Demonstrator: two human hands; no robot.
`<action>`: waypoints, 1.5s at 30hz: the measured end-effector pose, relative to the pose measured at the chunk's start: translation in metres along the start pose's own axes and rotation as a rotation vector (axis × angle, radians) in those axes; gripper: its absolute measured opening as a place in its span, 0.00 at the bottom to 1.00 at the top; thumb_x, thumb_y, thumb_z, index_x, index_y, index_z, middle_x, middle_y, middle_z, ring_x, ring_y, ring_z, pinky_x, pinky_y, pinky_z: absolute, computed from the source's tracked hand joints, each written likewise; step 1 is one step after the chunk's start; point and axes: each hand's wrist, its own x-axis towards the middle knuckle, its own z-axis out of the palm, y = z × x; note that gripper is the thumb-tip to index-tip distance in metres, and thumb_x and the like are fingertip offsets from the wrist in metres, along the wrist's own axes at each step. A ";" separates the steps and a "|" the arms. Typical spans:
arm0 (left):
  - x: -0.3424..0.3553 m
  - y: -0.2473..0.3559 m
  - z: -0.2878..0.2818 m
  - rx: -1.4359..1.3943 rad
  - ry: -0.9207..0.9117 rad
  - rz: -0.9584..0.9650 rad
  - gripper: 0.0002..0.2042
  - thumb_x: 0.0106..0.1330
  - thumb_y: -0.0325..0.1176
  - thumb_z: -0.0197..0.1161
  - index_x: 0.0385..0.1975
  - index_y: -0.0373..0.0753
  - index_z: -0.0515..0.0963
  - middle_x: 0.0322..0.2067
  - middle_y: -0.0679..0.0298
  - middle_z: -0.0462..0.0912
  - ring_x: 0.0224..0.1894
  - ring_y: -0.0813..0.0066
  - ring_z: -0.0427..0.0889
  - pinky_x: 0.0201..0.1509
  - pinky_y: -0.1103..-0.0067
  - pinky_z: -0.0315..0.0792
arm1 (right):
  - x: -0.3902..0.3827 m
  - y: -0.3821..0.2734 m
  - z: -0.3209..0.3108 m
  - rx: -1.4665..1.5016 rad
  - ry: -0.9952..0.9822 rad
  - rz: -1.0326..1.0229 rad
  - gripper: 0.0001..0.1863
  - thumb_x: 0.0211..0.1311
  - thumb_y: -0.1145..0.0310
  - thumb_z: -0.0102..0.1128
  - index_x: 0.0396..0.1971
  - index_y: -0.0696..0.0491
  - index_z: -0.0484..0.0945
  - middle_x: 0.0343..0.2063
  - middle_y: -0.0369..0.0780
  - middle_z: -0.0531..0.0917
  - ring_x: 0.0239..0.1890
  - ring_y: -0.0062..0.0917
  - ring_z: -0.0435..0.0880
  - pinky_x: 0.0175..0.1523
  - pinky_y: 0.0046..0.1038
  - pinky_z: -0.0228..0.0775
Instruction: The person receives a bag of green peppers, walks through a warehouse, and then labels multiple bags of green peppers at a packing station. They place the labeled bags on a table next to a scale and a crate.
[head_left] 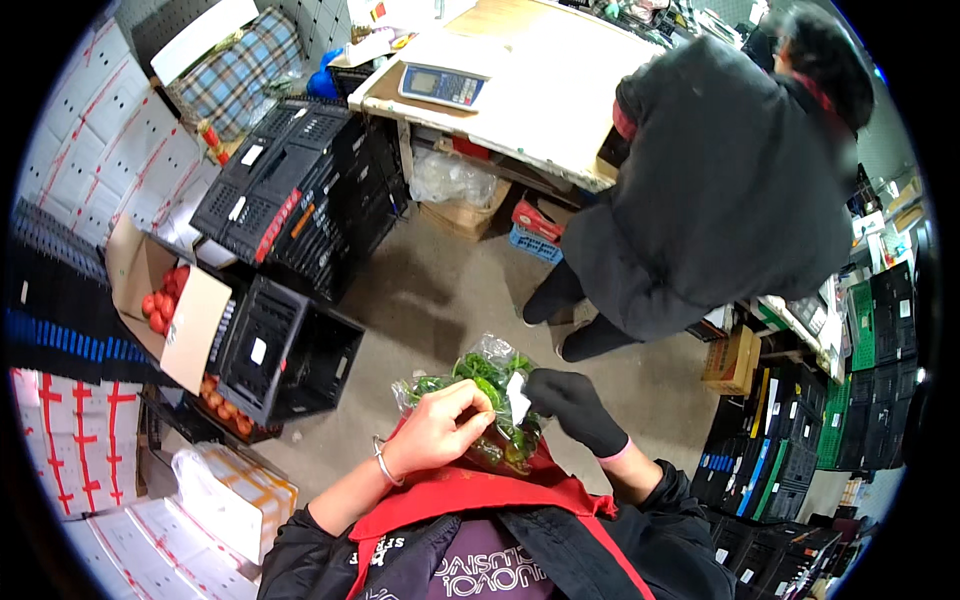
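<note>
In front of my red apron (490, 492) is a clear plastic bag (497, 352) with glossy green vegetables inside, too jumbled to name. My bare left hand (440, 430), a bangle at its wrist, pinches the near left side of the bag with curled fingers. A black glove covers my right hand (582, 412), whose closed fingertips meet the edge of a small white label (518, 398). The label lies against the bag's upper right part. Both thumbs' exact hold on the film is partly hidden.
A person in dark clothes (715, 180) stands ahead on the right at a worktable (545, 50) bearing a scale (440, 85). Stacked black crates (290, 190), an open black crate (270, 350) and a box of red produce (195, 330) stand left. More crates (770, 440) line the right.
</note>
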 end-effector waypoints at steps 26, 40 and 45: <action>0.443 -0.106 -0.151 -0.447 -0.008 -0.165 0.04 0.62 0.24 0.58 0.28 0.36 0.70 0.19 0.71 0.70 0.19 0.88 0.64 0.22 0.88 0.59 | 0.402 0.006 -0.213 1.023 0.329 0.218 0.19 0.69 0.58 0.43 0.48 0.56 0.72 0.42 0.39 0.80 0.40 0.22 0.80 0.48 0.26 0.73; 0.623 -0.179 -0.145 -0.429 -0.522 -0.103 0.14 0.67 0.29 0.53 0.51 0.34 0.67 0.43 0.57 0.76 0.43 0.68 0.78 0.48 0.73 0.75 | 0.478 -0.036 -0.325 -0.034 0.912 -0.052 0.13 0.52 0.67 0.66 0.34 0.58 0.78 0.23 0.32 0.78 0.26 0.13 0.74 0.31 0.19 0.68; 0.643 -0.236 -0.144 -0.597 -0.508 -0.996 0.26 0.68 0.29 0.49 0.64 0.34 0.51 0.55 0.52 0.70 0.51 0.65 0.75 0.49 0.73 0.75 | 0.516 -0.052 -0.328 -0.074 0.953 -0.139 0.07 0.54 0.74 0.63 0.31 0.59 0.77 0.25 0.34 0.79 0.30 0.14 0.75 0.37 0.20 0.69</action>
